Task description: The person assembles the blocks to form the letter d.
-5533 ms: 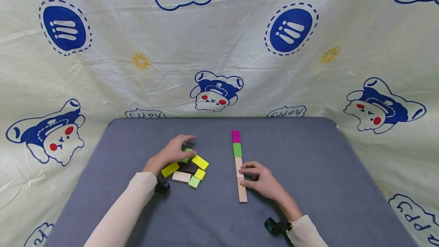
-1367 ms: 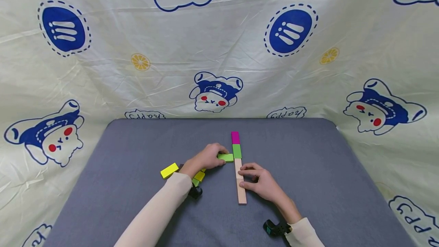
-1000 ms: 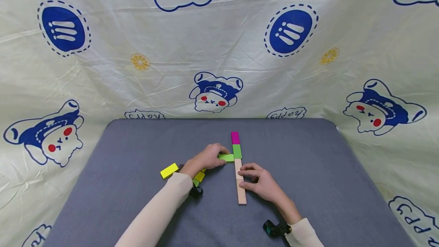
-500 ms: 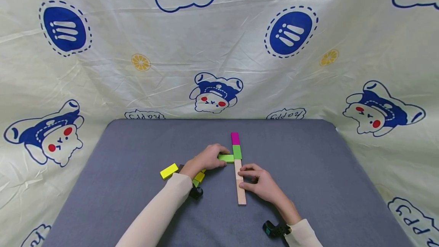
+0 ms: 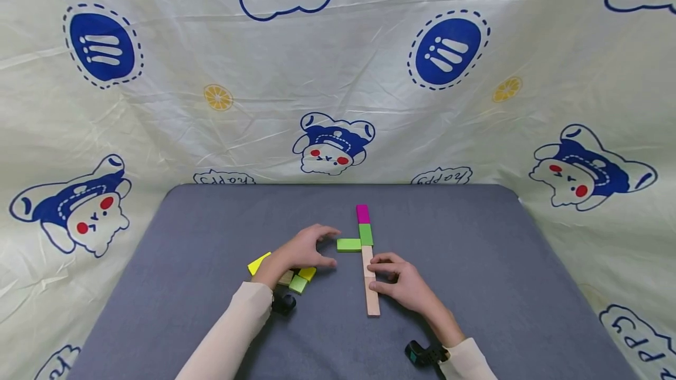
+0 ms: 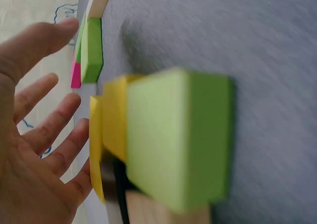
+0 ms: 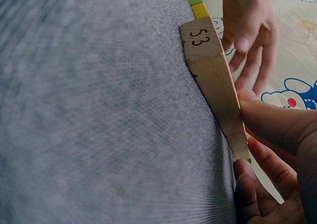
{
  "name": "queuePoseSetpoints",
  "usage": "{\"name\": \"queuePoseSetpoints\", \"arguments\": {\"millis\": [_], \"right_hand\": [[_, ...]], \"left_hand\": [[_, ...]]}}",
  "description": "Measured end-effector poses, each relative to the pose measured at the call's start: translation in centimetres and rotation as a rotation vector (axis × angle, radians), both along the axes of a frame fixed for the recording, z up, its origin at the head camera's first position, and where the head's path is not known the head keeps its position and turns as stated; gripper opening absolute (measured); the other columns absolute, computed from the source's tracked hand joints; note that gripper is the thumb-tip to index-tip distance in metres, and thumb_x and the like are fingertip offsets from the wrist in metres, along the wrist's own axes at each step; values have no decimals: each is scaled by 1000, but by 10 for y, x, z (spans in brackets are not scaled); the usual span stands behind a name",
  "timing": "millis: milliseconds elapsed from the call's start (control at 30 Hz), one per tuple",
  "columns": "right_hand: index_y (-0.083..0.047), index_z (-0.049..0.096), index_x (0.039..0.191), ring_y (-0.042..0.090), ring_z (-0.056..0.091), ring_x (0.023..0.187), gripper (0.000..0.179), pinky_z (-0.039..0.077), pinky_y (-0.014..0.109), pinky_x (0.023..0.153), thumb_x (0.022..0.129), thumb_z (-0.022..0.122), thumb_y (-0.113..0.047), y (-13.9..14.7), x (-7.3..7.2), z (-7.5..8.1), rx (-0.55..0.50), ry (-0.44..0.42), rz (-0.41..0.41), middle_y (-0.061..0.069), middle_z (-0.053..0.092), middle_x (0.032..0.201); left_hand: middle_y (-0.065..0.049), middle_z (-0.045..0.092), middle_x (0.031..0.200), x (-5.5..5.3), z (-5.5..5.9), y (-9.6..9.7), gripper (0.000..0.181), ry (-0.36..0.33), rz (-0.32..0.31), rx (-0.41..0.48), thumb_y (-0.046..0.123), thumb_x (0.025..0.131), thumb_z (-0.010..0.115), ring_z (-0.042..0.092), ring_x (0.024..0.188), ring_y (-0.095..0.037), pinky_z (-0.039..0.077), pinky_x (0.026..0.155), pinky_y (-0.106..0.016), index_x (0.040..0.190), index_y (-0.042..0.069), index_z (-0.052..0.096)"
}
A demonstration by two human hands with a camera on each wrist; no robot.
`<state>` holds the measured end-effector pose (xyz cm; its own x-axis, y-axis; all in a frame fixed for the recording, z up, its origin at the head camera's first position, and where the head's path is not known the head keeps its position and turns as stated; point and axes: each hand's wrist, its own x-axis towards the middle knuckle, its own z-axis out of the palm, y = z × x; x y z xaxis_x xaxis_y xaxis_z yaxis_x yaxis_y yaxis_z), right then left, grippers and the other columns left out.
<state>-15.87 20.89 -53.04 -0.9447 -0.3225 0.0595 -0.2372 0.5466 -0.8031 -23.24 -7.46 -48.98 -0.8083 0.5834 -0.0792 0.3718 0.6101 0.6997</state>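
Note:
My left hand (image 5: 296,249) is spread with nothing in it, over the loose blocks and just left of a light green block (image 5: 348,245). That block lies crosswise, its right end at a column of blocks. From the far end, the column has a magenta block (image 5: 362,214), a green block (image 5: 365,234) and two plain wooden blocks, the farther (image 5: 367,254) and the nearer (image 5: 372,305). My right hand (image 5: 412,287) rests its fingertips and thumb on the wooden blocks. In the right wrist view, the nearer wooden block (image 7: 213,85) bears the number 53.
Under my left hand lies a pile: a yellow block (image 5: 258,264), a wooden block (image 5: 286,278), a small green block (image 6: 158,135) and a small yellow block (image 5: 307,274). Part of it is hidden. The grey tabletop (image 5: 475,239) meets a printed curtain (image 5: 369,75) behind.
My left hand brought the light green block from the pile to the column's left side. It has let go and drawn back left. My right hand stays in place.

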Motion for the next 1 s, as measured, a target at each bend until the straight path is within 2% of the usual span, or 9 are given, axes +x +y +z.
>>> {"name": "queuePoseSetpoints", "arguments": {"millis": [267,500,633,1000], "right_hand": [[-12,78,118,24,61,113,34,50,27,82,87,83,-26,1,0,0,0,16,4,3,66,128],[-11,78,118,24,61,112,34,50,27,82,87,84,-25,1,0,0,0,17,6,4,66,128],[-11,78,117,24,61,113,34,50,27,82,87,84,-24,2,0,0,2,18,1,4,66,128],[-11,78,117,23,61,112,34,50,27,81,86,84,-24,1,-1,0,10,16,-2,3,66,127]], "left_hand": [[-8,62,138,9,-5,-22,62,48,20,18,29,86,84,59,126,-31,46,109,-49,141,12,60],[-9,63,134,7,-12,-37,60,47,116,14,26,88,82,60,122,-31,49,105,-49,142,13,60],[-10,63,131,6,-13,-40,61,47,142,1,22,88,81,60,119,-30,49,102,-48,143,12,58],[-8,67,115,8,-13,-38,42,74,166,-50,13,86,80,61,104,-22,50,93,-42,127,8,71]]}}
